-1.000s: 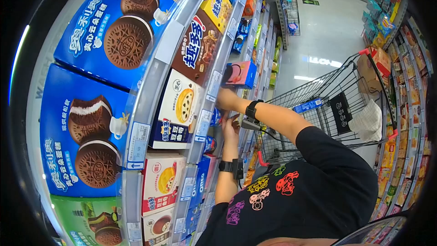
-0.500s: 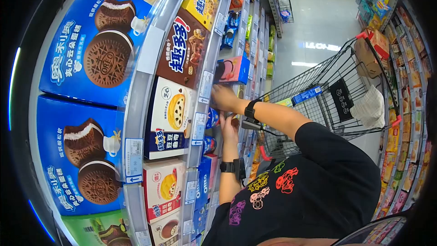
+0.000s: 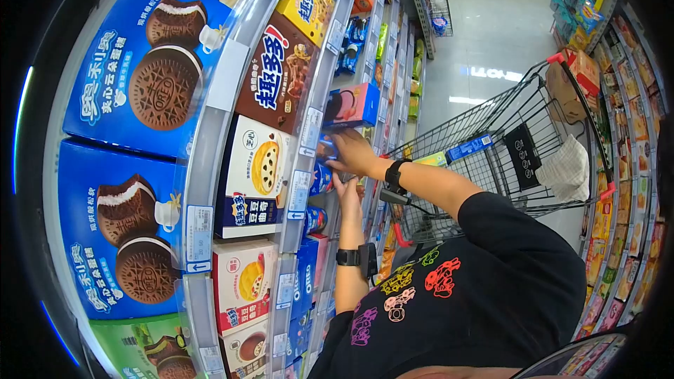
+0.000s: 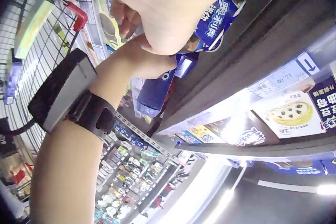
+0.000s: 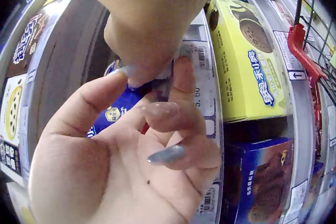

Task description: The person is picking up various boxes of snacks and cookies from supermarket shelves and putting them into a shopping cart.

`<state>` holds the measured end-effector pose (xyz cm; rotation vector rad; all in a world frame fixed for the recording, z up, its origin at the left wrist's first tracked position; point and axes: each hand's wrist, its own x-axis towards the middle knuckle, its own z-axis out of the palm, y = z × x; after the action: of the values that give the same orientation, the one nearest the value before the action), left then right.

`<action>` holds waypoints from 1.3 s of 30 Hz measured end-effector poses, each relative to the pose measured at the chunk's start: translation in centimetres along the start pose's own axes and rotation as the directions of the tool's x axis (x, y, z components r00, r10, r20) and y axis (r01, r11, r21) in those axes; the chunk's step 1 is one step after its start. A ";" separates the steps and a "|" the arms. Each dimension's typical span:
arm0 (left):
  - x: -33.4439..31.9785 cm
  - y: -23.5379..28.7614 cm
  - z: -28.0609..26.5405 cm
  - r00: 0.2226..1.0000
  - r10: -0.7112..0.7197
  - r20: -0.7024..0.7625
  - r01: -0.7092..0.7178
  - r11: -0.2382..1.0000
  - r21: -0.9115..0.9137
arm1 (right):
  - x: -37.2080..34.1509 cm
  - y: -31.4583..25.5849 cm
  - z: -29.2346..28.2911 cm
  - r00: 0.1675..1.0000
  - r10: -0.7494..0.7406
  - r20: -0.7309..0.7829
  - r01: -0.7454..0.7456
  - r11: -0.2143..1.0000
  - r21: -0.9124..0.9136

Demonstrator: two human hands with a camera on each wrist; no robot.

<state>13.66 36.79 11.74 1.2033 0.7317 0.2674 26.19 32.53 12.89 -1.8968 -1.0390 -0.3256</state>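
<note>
My right hand (image 3: 358, 156) reaches into the shelf from above, thumb and fingers on either side of a blue pack (image 3: 326, 147); the right wrist view hides its fingertips behind the hand. Just below, my left hand (image 3: 349, 195) is turned palm up, its fingers (image 5: 163, 111) loosely bent and its thumb raised close under the right hand. Nothing shows lying in that palm. A blue Oreo pack (image 4: 215, 24) stands on the shelf beside the hands. More blue packs, including a round one (image 3: 316, 220), sit along the same shelf.
A pink and blue box (image 3: 352, 104) stands just above the right hand. Cookie boxes (image 3: 253, 172) line the shelf nearer me. A yellow-green Oreo box (image 5: 247, 56) stands on another shelf. The shopping cart (image 3: 491, 189) is in the aisle beside my right arm.
The right hand has shifted slightly and its fingers have spread, so that the blue pack shows between thumb and fingers. The left hand stays close beneath it. The head view has shifted a little.
</note>
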 end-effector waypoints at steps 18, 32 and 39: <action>1.0 0.9 0.9 0.998 -0.064 0.001 0.064 0.998 0.028 | 0.7 -1.4 -1.8 0.911 0.344 0.226 -0.347 0.937 -0.026; 2.9 0.0 0.6 0.999 -0.007 -0.035 0.010 0.995 0.096 | 0.0 -0.4 1.7 0.927 0.315 0.205 -0.323 0.946 0.003; 3.8 -1.1 -0.1 0.998 0.047 -0.034 -0.042 0.992 0.122 | 0.4 -1.0 2.2 0.913 0.352 0.204 -0.338 0.936 -0.101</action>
<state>16.22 38.64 9.34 1.3340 0.7627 0.2859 25.26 34.73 12.52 -2.1658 -0.8161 0.0586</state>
